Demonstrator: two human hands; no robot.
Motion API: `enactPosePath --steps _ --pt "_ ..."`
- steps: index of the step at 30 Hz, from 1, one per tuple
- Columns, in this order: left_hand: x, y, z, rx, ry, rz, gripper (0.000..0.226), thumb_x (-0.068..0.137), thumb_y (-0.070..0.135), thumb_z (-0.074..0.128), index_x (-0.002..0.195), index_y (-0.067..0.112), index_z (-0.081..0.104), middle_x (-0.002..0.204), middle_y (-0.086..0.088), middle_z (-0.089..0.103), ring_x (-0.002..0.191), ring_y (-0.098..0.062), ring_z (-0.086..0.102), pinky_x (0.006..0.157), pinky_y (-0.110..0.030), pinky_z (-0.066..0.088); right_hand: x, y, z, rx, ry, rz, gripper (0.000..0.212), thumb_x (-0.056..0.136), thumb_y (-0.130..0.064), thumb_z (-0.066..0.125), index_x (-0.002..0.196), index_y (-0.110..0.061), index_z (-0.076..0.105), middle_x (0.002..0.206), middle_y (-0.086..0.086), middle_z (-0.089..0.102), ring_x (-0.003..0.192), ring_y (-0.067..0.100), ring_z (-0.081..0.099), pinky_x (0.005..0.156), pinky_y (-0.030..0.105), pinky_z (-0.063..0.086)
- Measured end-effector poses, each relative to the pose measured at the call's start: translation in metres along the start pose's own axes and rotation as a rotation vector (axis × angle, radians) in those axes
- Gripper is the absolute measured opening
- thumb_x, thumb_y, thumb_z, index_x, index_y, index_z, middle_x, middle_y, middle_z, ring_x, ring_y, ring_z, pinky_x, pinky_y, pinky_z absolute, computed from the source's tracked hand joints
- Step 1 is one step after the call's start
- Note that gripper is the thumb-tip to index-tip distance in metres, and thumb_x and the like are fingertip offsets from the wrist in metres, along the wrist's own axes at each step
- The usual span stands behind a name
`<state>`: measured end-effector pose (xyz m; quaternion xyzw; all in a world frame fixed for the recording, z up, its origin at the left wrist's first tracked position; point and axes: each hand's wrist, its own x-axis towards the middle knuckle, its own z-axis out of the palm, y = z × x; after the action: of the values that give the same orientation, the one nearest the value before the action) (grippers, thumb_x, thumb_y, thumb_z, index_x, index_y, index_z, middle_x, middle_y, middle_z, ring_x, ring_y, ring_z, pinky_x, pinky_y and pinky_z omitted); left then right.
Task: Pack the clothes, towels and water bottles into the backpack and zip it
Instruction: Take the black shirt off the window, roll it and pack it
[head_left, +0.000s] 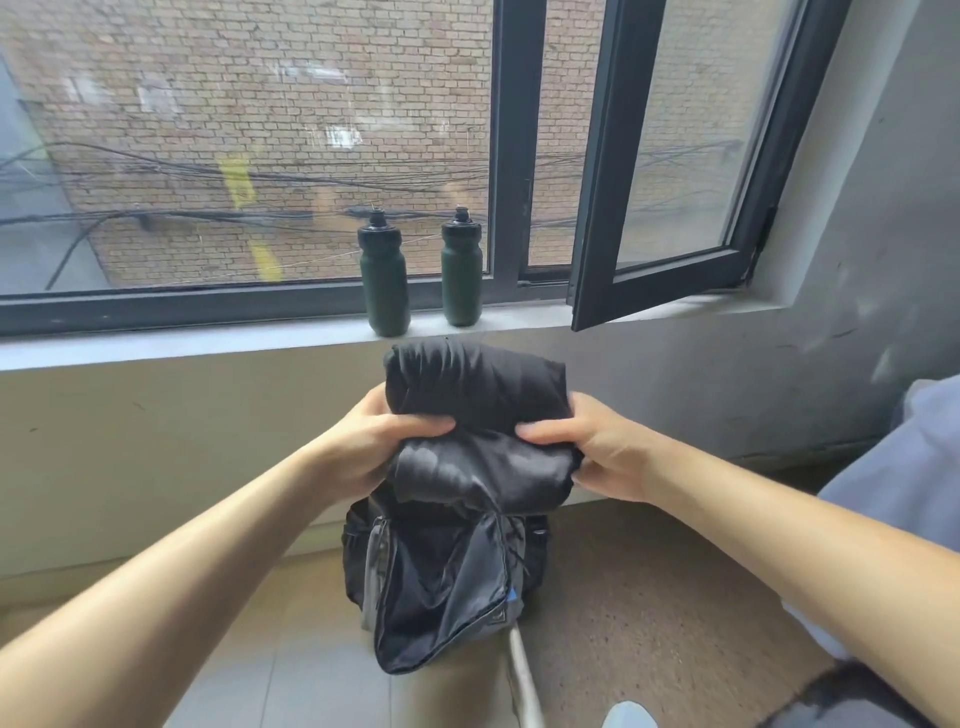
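black clothes (475, 384), dark green bottles (385, 280)

Folded black garment (475, 410): soft cloth, matt above, slight sheen on lower fold. Backpack (441, 597): thin synthetic fabric, faintly glossy, crumpled. Left bottle (385, 283) and right bottle (461, 275): smooth dark green plastic, semi-matt. Window frame (511, 156): dark painted metal, smooth. Wall (857, 312): rough, scuffed plaster. Floor tile (291, 675): smooth, light sheen. Mat (649, 597): coarse, matt.

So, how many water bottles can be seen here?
2. The left bottle and the right bottle stand upright, apart, on the window sill. The backpack may hide more.
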<state>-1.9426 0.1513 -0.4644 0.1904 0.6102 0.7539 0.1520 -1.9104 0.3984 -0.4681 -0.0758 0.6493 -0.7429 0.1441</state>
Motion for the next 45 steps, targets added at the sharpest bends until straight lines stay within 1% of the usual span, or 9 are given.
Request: enactPosePath --steps 7,12,15,20,24,33,35,38,45 --pt "-0.004 0.013 -0.008 -0.051 -0.11 0.028 0.038 0.076 -0.011 0.062 0.105 0.009 0.077 0.102 -0.013 0.078 0.09 -0.024 0.077 0.072 -0.032 0.063 0.004 -0.009 -0.01 0.079 0.08 -0.102 0.044 0.084 0.012 0.062 0.123 -0.009 0.062 0.112 0.01 0.074 0.103 0.025 0.072 0.087 0.035 0.061" --pt "-0.004 0.019 -0.018 0.054 -0.299 0.134 0.038 0.086 -0.014 0.055 0.09 0.013 0.081 0.136 -0.022 0.065 0.125 -0.041 0.063 0.095 -0.045 0.057 -0.009 -0.02 -0.03 0.033 -0.034 -0.052 0.037 0.086 0.021 0.05 0.096 -0.01 0.067 0.089 0.006 0.069 0.091 0.02 0.066 0.081 0.033 0.057" --pt "-0.006 0.023 -0.018 0.289 -0.295 0.183 0.039 0.085 -0.018 0.063 0.082 0.016 0.082 0.134 -0.013 0.069 0.125 -0.035 0.065 0.098 -0.045 0.057 -0.009 -0.023 -0.035 -0.182 0.098 -0.145 0.007 0.076 -0.003 0.058 0.08 -0.006 0.064 0.085 0.009 0.069 0.089 0.022 0.064 0.087 0.038 0.051" --pt "-0.009 0.026 -0.006 0.777 -0.375 0.309 0.059 0.08 -0.029 0.061 0.081 0.025 0.083 0.133 0.007 0.069 0.125 -0.014 0.064 0.102 -0.035 0.054 -0.017 -0.037 0.0 -0.801 0.003 -0.286 0.039 0.082 -0.045 0.073 0.119 -0.035 0.068 0.12 -0.021 0.068 0.118 -0.002 0.06 0.1 0.022 0.044" --pt "-0.012 0.028 0.012 0.895 -0.425 0.437 0.059 0.076 -0.029 0.064 0.077 0.028 0.078 0.131 0.009 0.069 0.125 -0.012 0.063 0.102 -0.024 0.049 -0.014 -0.031 0.021 -0.993 -0.245 -0.065 0.053 0.083 -0.041 0.081 0.123 -0.062 0.052 0.123 -0.036 0.06 0.12 -0.009 0.055 0.107 0.024 0.045" --pt "-0.011 0.021 -0.005 0.82 -0.356 0.366 0.059 0.077 -0.029 0.056 0.089 0.027 0.074 0.131 0.003 0.067 0.122 -0.01 0.064 0.097 -0.034 0.056 -0.01 -0.006 0.007 -0.771 -0.246 0.047 0.043 0.081 -0.019 0.085 0.121 -0.022 0.068 0.115 -0.001 0.075 0.109 0.019 0.071 0.098 0.04 0.056" --pt "-0.011 0.024 -0.014 0.671 -0.366 0.125 0.057 0.073 -0.019 0.051 0.11 0.021 0.067 0.133 -0.001 0.067 0.126 -0.019 0.063 0.101 -0.048 0.055 -0.012 -0.005 0.006 -0.853 -0.19 0.006 0.036 0.079 -0.019 0.085 0.111 -0.025 0.07 0.105 -0.008 0.076 0.1 0.012 0.072 0.089 0.03 0.059" --pt "-0.014 0.027 -0.016 0.597 -0.374 -0.053 0.062 0.066 0.025 0.066 0.127 0.017 0.06 0.133 -0.002 0.067 0.125 -0.017 0.063 0.101 -0.038 0.05 -0.015 0.0 0.008 -1.029 -0.114 -0.049 0.031 0.075 -0.025 0.087 0.098 -0.035 0.067 0.091 -0.016 0.072 0.089 0.003 0.07 0.075 0.019 0.056" --pt "-0.014 -0.018 -0.003 1.2 -0.356 0.021 0.078 0.058 0.063 0.09 0.126 0.044 0.057 0.115 0.023 0.066 0.107 -0.002 0.063 0.094 -0.032 0.055 -0.007 0.01 0.02 -1.215 -0.123 -0.111 0.035 0.071 -0.035 0.088 0.096 -0.031 0.064 0.085 -0.012 0.066 0.078 0.005 0.062 0.065 0.018 0.05"
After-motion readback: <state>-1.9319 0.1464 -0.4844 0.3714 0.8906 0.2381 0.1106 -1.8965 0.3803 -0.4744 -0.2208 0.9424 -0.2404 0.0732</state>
